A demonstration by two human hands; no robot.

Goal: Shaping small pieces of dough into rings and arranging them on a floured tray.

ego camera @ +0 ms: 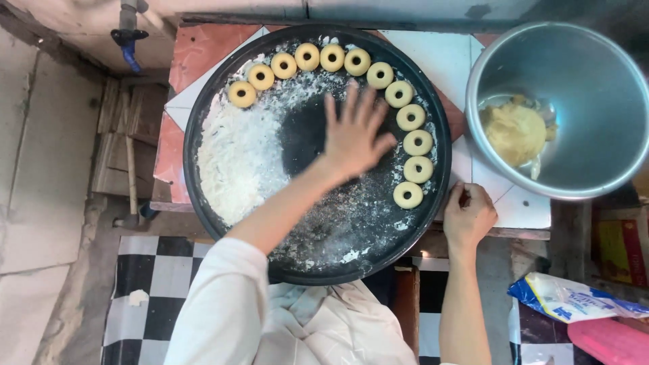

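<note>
Nearest the camera, a white sleeve (223,304) leads up to the left hand (353,135), which lies flat and wide open, fingers spread, on the floured middle of a large round black tray (203,182); it grips nothing. The right hand (468,215) is curled at the tray's near right rim, fingers closed against the edge, though whether it truly clasps the rim cannot be told. A blue and white plastic bag (574,301) lies low on the right, beside a pink thing (612,341) at the corner. The tray rests on a tiled surface (203,54) of red and white. A heap of white flour (236,162) covers the tray's left part. Ring-shaped dough pieces (411,117) stand in an arc along the far and right rim, each close to the next, the last just beside the right hand. Farther right, a metal bowl (595,74) holds a lump of yellow dough (517,132).
</note>
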